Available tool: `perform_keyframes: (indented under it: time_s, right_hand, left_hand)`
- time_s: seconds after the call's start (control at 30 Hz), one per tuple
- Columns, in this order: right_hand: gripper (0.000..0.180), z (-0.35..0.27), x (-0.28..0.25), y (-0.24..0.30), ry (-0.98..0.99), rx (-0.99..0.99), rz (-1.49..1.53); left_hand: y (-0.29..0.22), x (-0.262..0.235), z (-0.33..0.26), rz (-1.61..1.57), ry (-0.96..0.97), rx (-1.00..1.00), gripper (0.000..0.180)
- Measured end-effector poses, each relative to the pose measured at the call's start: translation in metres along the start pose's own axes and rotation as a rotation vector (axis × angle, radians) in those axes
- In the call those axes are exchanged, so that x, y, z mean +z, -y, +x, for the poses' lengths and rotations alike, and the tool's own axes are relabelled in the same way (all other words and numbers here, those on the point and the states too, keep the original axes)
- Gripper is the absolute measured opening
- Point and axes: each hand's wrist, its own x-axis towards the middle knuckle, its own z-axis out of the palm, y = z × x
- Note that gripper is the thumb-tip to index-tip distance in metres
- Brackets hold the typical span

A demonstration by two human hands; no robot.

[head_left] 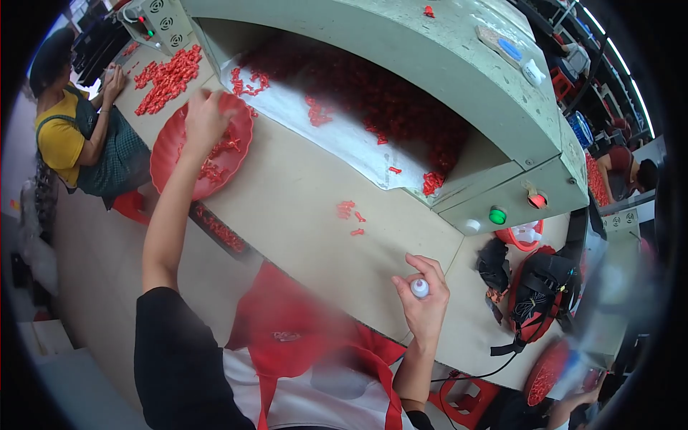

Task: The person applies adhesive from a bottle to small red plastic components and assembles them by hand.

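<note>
My left hand [206, 120] is over a red scalloped bowl [166, 154] at the left of the table, its fingers curled; whatever they hold, if anything, is hidden. Small red plastic pieces [213, 170] lie in that bowl. Near the table's front edge, my right hand [428, 304] is wrapped round a small white bottle [419, 288], whose tip points up. A few loose red pieces [346, 209] lie on the tabletop between my hands.
A pale green machine [401, 64] with an open bay spans the far side; red pieces lie on its white sheet [344, 143]. Far left, a person [64, 136] sits by a red heap [172, 79]. A black and red bag [537, 287] and a red basket [519, 236] stand right.
</note>
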Motion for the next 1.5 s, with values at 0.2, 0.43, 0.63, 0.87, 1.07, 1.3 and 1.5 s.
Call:
perform_keyframes:
  time_s: [0.2, 0.43, 0.63, 0.87, 1.07, 1.3, 1.5]
  right_hand:
    - [0.035, -0.007, 0.009, 0.009, 0.016, -0.040, 0.025]
    - [0.046, -0.025, -0.009, -0.014, -0.127, -0.026, 0.057]
    - [0.044, -0.021, -0.002, 0.016, -0.143, 0.025, 0.506]
    - [0.031, -0.040, -0.015, 0.043, -0.450, -0.496, -0.073]
    - [0.030, -0.042, -0.017, 0.056, -0.380, -0.589, -0.154]
    - [0.030, -0.043, -0.014, 0.059, -0.406, -0.482, -0.126]
    - [0.031, -0.039, -0.015, 0.056, -0.375, -0.608, -0.190]
  left_hand:
    - [-0.122, 0.038, 0.049, -0.273, 0.483, -0.313, 0.036]
    - [-0.110, 0.042, 0.040, -0.698, 0.412, -0.501, 0.033]
    - [-0.190, -0.089, -0.078, -2.379, 1.104, -0.771, 0.031]
    - [-0.222, -0.129, -0.111, -2.359, 1.209, -0.903, 0.030]
    - [-0.221, -0.134, -0.114, -2.226, 1.200, -0.729, 0.027]
    - [-0.217, -0.136, -0.118, -2.255, 1.164, -0.759, 0.025]
    - [-0.217, -0.133, -0.117, -2.247, 1.146, -0.759, 0.024]
